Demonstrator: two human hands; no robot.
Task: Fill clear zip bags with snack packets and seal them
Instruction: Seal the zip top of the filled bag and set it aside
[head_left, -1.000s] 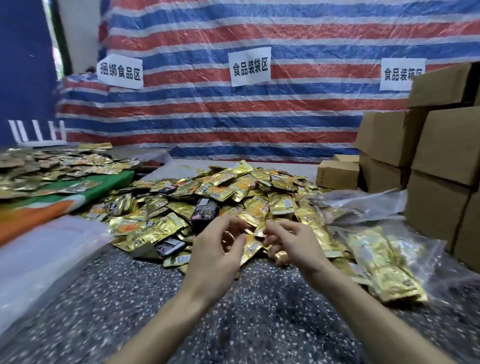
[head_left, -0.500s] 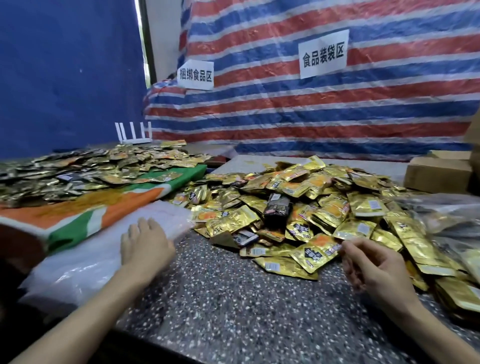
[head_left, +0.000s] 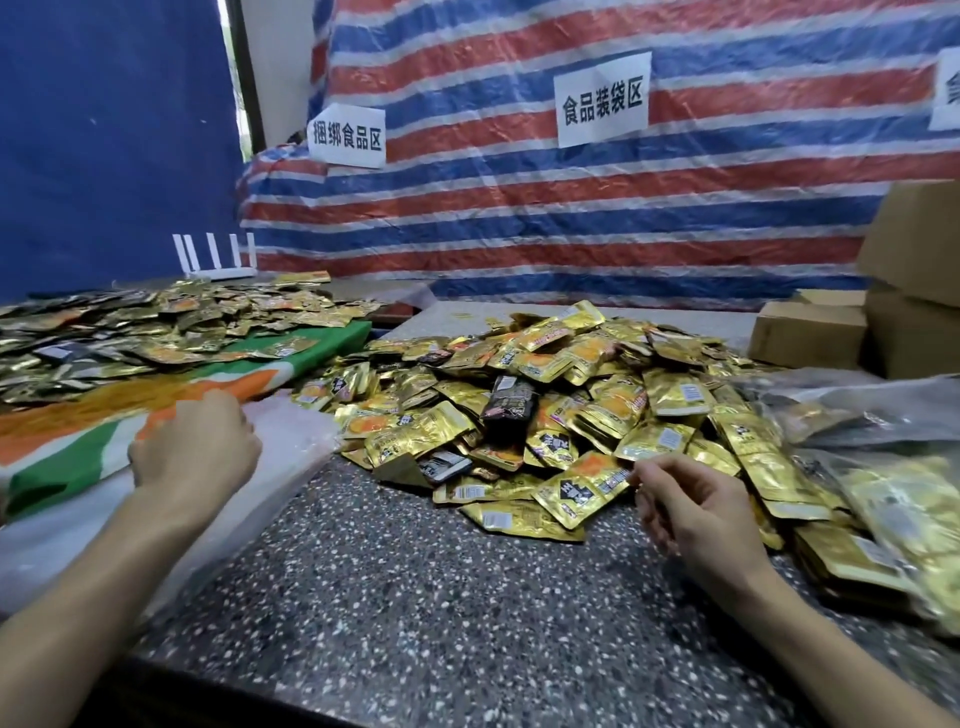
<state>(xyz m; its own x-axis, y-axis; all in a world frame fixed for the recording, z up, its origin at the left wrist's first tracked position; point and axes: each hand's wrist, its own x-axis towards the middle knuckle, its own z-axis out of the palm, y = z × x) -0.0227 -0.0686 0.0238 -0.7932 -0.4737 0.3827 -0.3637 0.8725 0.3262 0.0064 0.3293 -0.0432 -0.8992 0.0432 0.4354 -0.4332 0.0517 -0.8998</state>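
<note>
A big heap of gold snack packets (head_left: 566, 410), with a few black ones mixed in, lies on the speckled table (head_left: 415, 597). At the left edge sits a stack of clear zip bags (head_left: 296, 441). My left hand (head_left: 197, 457) rests on that stack with its fingers curled down into the plastic; the fingertips are hidden. My right hand (head_left: 691, 514) hovers at the heap's near edge, fingers loosely curled, fingertips just beside a gold packet (head_left: 582, 488) and holding nothing. Filled clear bags (head_left: 893, 499) lie at the right.
A second spread of packets (head_left: 156, 327) covers a green, orange and white cloth (head_left: 78, 457) at the left. Cardboard boxes (head_left: 810, 332) stand at the back right. A white router (head_left: 218, 260) sits by the striped tarp wall.
My left hand went from the heap to the bag stack on the left, and its fingers have now curled into the plastic. The right hand stayed at the heap's edge. The view turned left.
</note>
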